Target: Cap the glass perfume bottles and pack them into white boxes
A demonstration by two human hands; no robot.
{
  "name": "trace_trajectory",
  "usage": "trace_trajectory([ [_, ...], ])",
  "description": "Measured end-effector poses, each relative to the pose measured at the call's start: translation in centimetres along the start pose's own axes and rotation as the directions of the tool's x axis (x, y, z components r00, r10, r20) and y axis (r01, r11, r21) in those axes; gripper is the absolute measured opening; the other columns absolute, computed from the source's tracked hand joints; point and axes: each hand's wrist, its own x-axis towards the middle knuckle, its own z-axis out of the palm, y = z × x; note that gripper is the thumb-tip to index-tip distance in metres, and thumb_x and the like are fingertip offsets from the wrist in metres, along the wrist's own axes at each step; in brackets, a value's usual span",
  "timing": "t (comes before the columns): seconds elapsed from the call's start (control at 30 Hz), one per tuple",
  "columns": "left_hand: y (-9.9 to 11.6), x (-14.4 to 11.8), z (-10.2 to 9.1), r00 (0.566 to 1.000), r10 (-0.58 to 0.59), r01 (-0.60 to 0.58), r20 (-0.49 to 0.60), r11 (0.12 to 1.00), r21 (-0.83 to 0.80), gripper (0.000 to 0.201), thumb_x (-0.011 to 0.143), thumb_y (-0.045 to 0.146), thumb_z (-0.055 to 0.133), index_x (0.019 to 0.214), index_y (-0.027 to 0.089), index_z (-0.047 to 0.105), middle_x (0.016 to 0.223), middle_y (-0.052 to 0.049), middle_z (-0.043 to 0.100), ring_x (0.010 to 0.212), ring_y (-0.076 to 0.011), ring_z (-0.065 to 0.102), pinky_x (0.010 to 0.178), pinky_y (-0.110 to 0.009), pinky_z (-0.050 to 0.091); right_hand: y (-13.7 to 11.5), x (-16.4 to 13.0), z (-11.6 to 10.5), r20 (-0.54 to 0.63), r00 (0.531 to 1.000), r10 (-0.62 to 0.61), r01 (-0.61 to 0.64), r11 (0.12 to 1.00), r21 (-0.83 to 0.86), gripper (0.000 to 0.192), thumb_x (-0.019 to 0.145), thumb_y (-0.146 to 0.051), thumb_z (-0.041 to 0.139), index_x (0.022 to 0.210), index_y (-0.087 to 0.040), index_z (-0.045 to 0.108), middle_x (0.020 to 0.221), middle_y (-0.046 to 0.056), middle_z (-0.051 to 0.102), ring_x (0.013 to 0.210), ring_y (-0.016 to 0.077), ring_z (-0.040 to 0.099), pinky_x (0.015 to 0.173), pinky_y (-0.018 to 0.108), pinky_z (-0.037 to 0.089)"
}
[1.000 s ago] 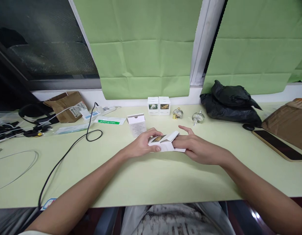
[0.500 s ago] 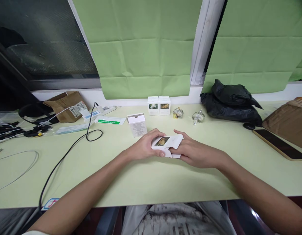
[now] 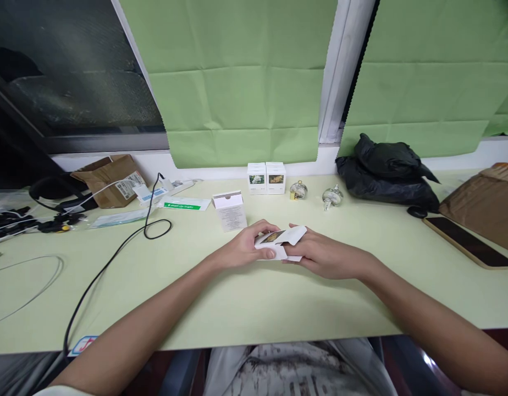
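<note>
Left hand pinches carton from its side, steadying it low over counter; right hand grips opposite end, fingers under open flap.

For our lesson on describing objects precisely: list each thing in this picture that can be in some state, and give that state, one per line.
Held carton: flap open, gripped by both hands.
Left hand: closed on the carton.
Right hand: closed on the carton.
Upright carton: top flap open.
Two boxes: closed, side by side.
Phone: screen dark, lying flat.
Black cable: looped loosely on the table.
Brown box: open.
</note>
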Motion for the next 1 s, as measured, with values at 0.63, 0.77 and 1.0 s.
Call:
trace_trajectory([
  [0.63,-0.3,0.0,-0.2,0.999,-0.012,0.012,0.039,1.000,-0.012,0.067,0.088,0.071,0.068,0.133,0.022,0.062,0.124,-0.010,0.061,0.110,-0.0268,0.060,0.095,-0.037,0.048,0.3,0.4,0.1,-0.014,1.000,-0.025,0.027,0.990,0.141,0.021,0.108,-0.019,0.047,0.105,-0.020,0.067,0.096,0.003,0.063,0.084,0.0158,0.051,0.076,0.027,0.037],
  [0.77,-0.7,0.0,0.0,1.000,-0.022,0.022,-0.002,1.000,0.008,0.065,0.086,0.068,0.071,0.132,0.023,0.062,0.125,-0.010,0.061,0.110,-0.0271,0.059,0.094,-0.037,0.048,0.4,0.1,-0.5,0.016,1.000,0.007,-0.008,0.993,0.114,0.023,0.108,-0.020,0.047,0.105,-0.020,0.069,0.093,0.002,0.063,0.082,0.0160,0.051,0.075,0.027,0.037],
  [1.0,-0.3,0.1,0.5,0.999,-0.032,0.032,-0.008,0.999,0.007,0.062,0.087,0.064,0.073,0.131,0.022,0.062,0.120,-0.008,0.060,0.107,-0.0257,0.059,0.092,-0.036,0.047,0.8,-0.2,0.1,0.051,0.998,0.022,-0.030,0.985,0.168,0.020,0.105,-0.016,0.050,0.107,-0.020,0.069,0.097,0.003,0.065,0.083,0.0162,0.054,0.074,0.026,0.038],
])
